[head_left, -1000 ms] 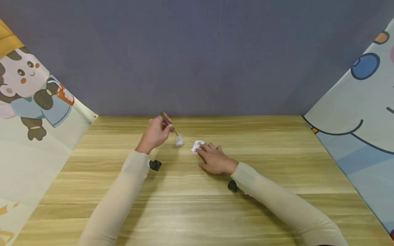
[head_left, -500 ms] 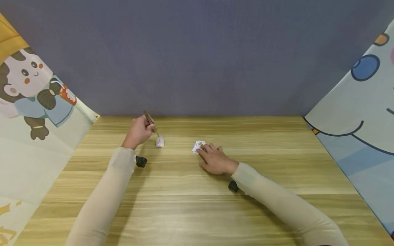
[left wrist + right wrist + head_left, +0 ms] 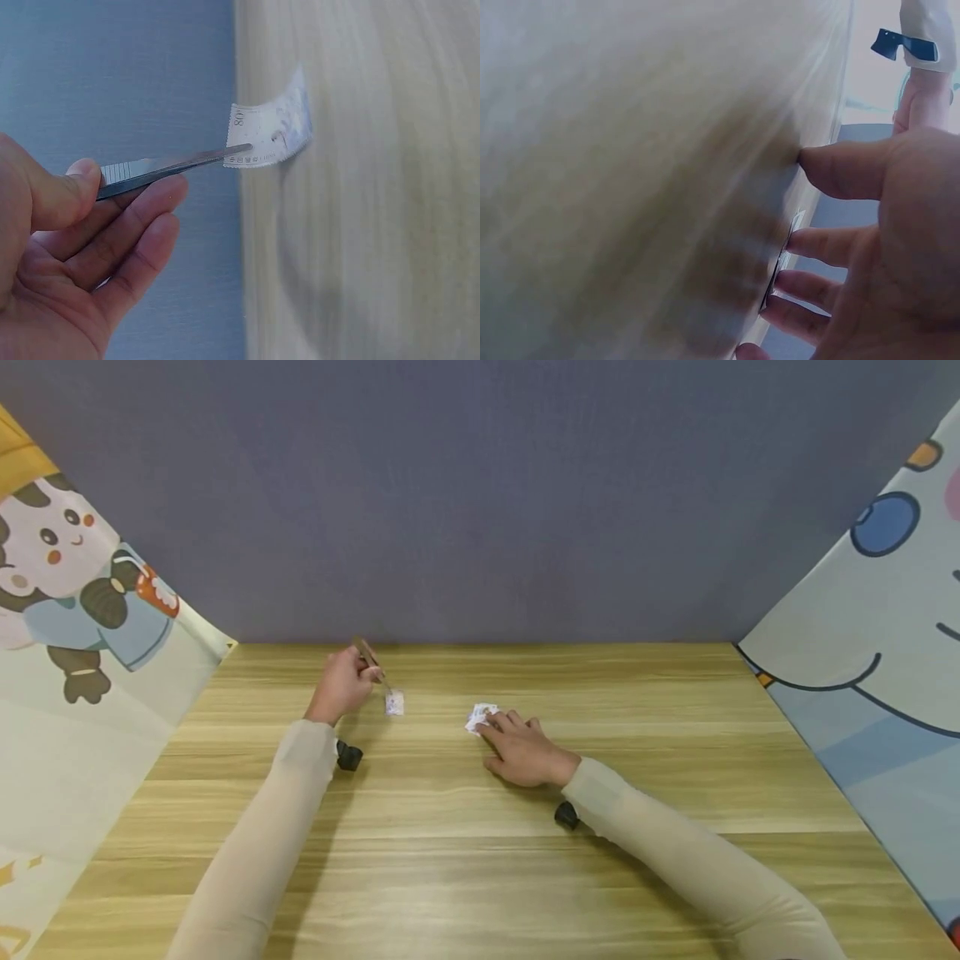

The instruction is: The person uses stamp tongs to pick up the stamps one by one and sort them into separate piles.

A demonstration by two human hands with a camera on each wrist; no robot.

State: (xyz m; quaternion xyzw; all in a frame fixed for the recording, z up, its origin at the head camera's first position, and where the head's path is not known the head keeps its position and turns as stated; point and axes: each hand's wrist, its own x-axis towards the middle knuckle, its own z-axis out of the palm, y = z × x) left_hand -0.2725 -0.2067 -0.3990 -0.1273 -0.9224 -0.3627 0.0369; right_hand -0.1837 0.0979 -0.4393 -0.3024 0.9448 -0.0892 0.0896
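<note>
Presently, the left hand [image 3: 342, 685] grasps the tweezers [image 3: 150, 171] in a pinch of thumb and finger, and their tips grip one stamp [image 3: 259, 124] near a short edge. This stamp is to the left of the pile [image 3: 477, 720], well apart from it, and appears to be in the air above the table [image 3: 480, 877]. The right hand [image 3: 525, 750] is neither clenched nor pinching; its fingers are spread, with some fingertips resting on the pile and the thumb touching the table.

The main risk, in my judgement, is at the tweezers: they bite only a small border, so a weaker squeeze could let the stamp slip or turn. A too hard squeeze, on the contrary, could crease the paper or tear its small teeth. Because the stamp is thin and already curved, a breath of air or a quick movement might also make it flap. At the pile, if the fingers drag sideways, the loose pieces may slide or bend.

As for materials, the tweezers look like metal, slender and tapered, with fine ridges where the thumb holds. The stamp is whitish paper with a toothed edge, a printed "80" and a bluish picture. The pile is flat, with uneven corners. The table has long, pale wood-like grain.
</note>
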